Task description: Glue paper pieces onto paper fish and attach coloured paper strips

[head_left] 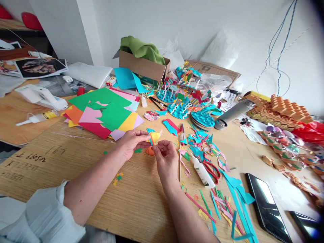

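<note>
Two hands [133, 143], three glue bottles [202, 172], one pair of red scissors [211, 170]

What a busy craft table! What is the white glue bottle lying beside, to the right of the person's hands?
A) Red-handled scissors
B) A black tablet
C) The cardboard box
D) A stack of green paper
A: the white glue bottle lies right beside the red-handled scissors, a little to the right of the person's right hand.
</note>
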Action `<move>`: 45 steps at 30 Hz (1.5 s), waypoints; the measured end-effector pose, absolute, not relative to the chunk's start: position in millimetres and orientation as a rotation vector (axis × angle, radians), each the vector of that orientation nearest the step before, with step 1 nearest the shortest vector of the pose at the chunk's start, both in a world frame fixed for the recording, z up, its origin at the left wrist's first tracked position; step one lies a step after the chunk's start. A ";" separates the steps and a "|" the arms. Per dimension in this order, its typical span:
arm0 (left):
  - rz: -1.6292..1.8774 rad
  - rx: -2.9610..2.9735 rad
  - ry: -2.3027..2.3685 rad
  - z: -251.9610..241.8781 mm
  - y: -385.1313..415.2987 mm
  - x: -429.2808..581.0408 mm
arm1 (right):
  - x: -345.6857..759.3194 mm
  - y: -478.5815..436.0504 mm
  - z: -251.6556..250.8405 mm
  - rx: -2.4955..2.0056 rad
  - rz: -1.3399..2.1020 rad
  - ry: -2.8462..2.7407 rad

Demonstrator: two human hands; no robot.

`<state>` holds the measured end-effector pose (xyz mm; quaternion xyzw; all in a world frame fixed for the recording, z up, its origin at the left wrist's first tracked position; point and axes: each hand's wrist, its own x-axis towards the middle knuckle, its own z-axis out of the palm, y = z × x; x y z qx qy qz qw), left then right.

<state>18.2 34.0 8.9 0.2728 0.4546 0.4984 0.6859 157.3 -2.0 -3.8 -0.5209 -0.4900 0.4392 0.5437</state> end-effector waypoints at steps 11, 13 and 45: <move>1.118 0.594 1.054 14.1 32.8 20.0 | 158.2 -2.0 -3.7 -1.236 1.061 -1.151; 1.118 0.596 1.051 13.6 32.8 20.0 | 158.0 -2.1 -4.0 -1.235 1.060 -1.153; 1.103 0.606 1.043 13.5 32.3 21.3 | 159.4 -1.0 -1.5 -1.287 1.106 -1.180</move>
